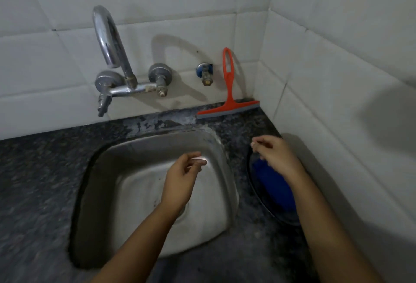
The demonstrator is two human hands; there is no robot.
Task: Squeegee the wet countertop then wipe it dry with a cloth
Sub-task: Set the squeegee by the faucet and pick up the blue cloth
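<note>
Countertop [33, 181] narrows right of sink [101, 192], boxed by 2 tiled walls [337, 80]. Squeegee [229, 86] stands in back corner, blade on stone, handle up. Hands loosely curled, empty: left hand [180, 183] over sink, right hand [276, 156] over blue cloth [274, 188].

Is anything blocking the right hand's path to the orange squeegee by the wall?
Nothing visible. The right hand hangs above the blue cloth; only bare dark countertop lies between it and the squeegee, which leans on the tiled wall in the back corner.
</note>
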